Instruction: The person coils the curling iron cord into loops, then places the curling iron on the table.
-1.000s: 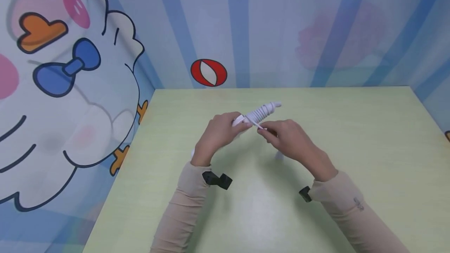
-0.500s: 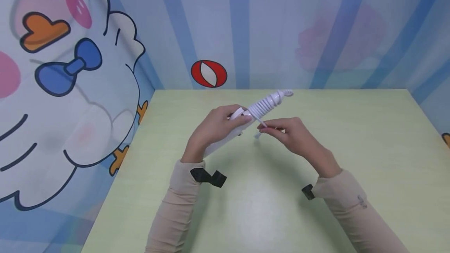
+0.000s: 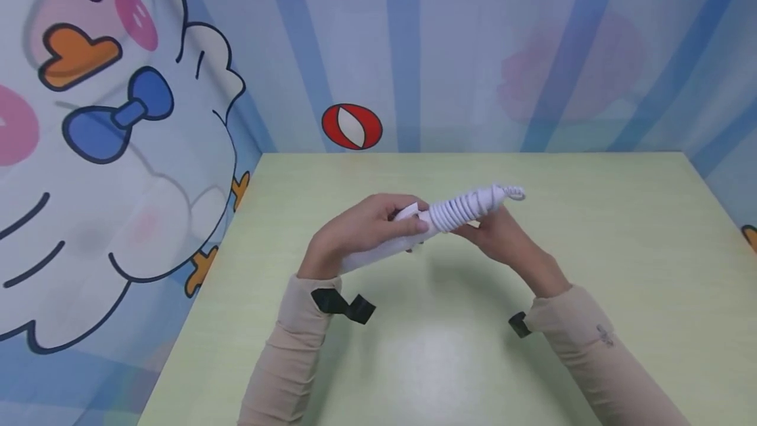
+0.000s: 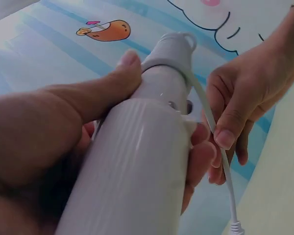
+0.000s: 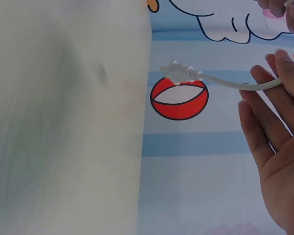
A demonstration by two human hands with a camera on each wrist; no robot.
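Left hand was wrapped round the white handle, above the table. White cord was coiled round the handle's narrow end, just past that hand's thumb. Right hand, beside the coils, pinched the cord's loose length; plug stuck out past its fingertips.

Playroom-like setting, cartoon-printed walls, pale tabletop

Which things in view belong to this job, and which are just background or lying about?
Job:
- appliance, gripped by left hand
- cord, wound round it, pinched by right hand
- plug, on the cord's free end

Not job:
- table, under the work
- bird print
- red print
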